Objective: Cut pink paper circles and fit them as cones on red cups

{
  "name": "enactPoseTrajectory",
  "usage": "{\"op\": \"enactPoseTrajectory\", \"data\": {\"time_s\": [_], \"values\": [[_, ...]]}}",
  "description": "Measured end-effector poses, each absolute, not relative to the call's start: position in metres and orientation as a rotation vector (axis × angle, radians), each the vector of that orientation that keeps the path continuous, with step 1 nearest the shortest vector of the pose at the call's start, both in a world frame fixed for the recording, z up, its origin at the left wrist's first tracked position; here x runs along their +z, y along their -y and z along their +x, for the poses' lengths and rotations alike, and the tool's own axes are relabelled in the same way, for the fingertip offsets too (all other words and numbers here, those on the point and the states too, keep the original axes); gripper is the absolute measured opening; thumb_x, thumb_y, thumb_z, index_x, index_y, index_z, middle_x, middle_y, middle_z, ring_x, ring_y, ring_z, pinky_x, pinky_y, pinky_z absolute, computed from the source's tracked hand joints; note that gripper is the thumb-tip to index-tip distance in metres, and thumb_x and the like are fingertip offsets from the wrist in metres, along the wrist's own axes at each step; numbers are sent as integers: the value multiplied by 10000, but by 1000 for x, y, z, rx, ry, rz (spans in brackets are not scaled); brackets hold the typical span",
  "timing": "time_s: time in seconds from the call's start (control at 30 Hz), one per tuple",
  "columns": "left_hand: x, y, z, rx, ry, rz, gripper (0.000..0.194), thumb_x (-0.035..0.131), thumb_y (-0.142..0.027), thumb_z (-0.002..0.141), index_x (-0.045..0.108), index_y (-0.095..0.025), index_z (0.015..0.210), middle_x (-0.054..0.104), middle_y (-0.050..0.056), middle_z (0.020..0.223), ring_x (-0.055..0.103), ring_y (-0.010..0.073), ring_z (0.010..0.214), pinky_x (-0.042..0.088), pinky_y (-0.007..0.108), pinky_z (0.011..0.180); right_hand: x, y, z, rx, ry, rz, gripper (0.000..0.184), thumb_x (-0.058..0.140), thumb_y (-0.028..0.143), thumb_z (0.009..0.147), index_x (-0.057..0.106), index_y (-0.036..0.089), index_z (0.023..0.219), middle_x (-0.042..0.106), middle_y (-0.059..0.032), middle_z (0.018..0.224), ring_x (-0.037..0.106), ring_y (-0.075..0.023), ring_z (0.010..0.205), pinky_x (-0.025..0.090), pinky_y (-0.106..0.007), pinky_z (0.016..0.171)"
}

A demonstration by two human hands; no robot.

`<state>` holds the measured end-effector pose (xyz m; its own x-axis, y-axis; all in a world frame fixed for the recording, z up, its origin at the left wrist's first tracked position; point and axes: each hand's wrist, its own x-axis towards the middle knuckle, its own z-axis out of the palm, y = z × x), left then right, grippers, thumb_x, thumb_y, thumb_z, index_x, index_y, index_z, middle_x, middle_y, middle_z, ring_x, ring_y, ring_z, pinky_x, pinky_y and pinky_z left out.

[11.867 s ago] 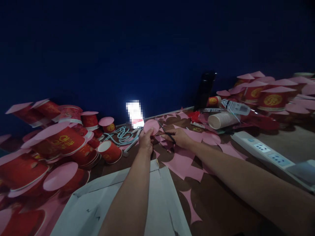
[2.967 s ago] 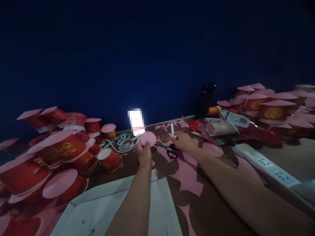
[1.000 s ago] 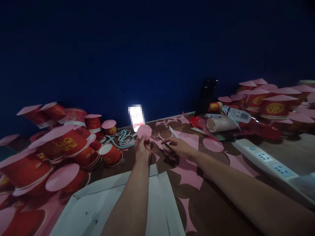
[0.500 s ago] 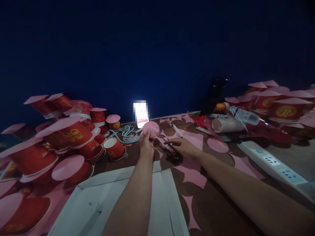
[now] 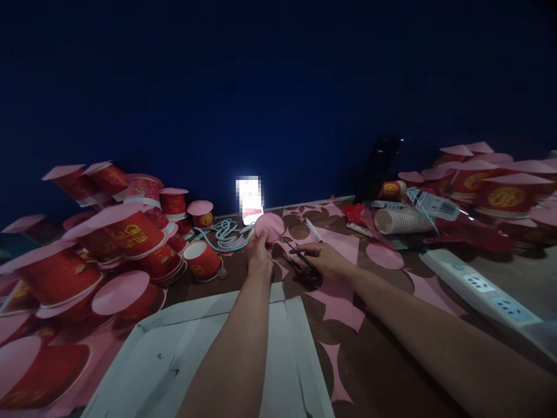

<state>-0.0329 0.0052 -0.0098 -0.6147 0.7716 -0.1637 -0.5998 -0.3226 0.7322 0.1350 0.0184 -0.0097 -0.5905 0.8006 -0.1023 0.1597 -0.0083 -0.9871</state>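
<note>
My left hand [image 5: 260, 253] pinches a round pink paper disc [image 5: 270, 225] by its lower edge, holding it up above the brown table. In my right hand [image 5: 324, 259] is a pair of dark-handled scissors [image 5: 305, 260], its fingers closed around the handles. The scissor blades point up and left, at the right edge of the disc; I cannot tell whether they touch it. Beneath my right wrist lies a cut pink paper sheet [image 5: 343, 307] with rounded gaps. A single pink disc [image 5: 385, 256] rests on the table to the right.
Red paper cups [image 5: 130, 232] topped with pink discs crowd the left; more cups [image 5: 505, 194] stand far right. A lit phone [image 5: 250, 200] leans at the back by a coiled cable [image 5: 224, 237]. White cardboard [image 5: 143, 366] lies in front, a power strip [image 5: 487, 290] right, stacked cups [image 5: 402, 221] behind.
The pink disc and my left hand have shifted very slightly to the right. My right hand keeps the scissors in nearly the same place.
</note>
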Motion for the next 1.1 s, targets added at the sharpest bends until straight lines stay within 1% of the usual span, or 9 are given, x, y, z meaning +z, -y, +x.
{"op": "enactPoseTrajectory", "data": {"time_s": [0.1,0.43,0.53,0.7,0.83,0.97,1.1], "values": [[-8,-4,-31,2009,-983,278,381,829,-303,487,589,-152,743,556,-64,606,483,40,492,350,178,499,-8,-17,135,1613,1785,-994,511,756,483,673,709,175,1078,690,-34,741,602,-122,604,476,-217,544],[-13,-7,-33,2002,-984,328,405,828,-301,461,599,-151,759,560,-67,615,483,37,488,362,174,496,-8,-16,134,1625,1766,-996,515,754,480,674,707,168,1080,681,-31,702,573,-111,555,455,-217,505],[-13,-7,-33,1991,-998,323,402,828,-301,473,606,-150,773,574,-61,632,497,37,499,370,170,501,-9,-17,134,1614,1781,-979,488,752,464,683,711,171,1071,693,-38,751,585,-109,580,463,-213,527],[-8,-4,-30,1992,-997,306,403,833,-289,473,614,-149,780,589,-59,627,508,35,487,380,160,491,-9,-17,134,1608,1785,-973,494,742,471,694,705,164,1079,684,-36,725,587,-110,574,463,-213,524],[-7,-4,-29,2002,-970,311,401,840,-289,458,614,-150,759,597,-56,613,511,37,476,386,158,485,-10,-17,132,1605,1773,-971,488,745,456,690,708,151,1069,694,-49,761,603,-122,609,481,-228,557],[-8,-5,-30,1997,-986,280,402,842,-275,439,615,-151,745,590,-61,597,496,30,466,378,154,481,-10,-16,132,1556,1786,-975,480,744,444,687,712,151,1065,684,-36,715,600,-128,599,486,-240,561],[-8,-5,-30,1989,-983,268,396,839,-264,444,617,-149,751,594,-59,609,495,28,473,379,158,489,-7,-13,131,1520,1812,-993,466,734,434,701,711,146,1067,685,-33,706,603,-125,602,484,-228,559]]}}
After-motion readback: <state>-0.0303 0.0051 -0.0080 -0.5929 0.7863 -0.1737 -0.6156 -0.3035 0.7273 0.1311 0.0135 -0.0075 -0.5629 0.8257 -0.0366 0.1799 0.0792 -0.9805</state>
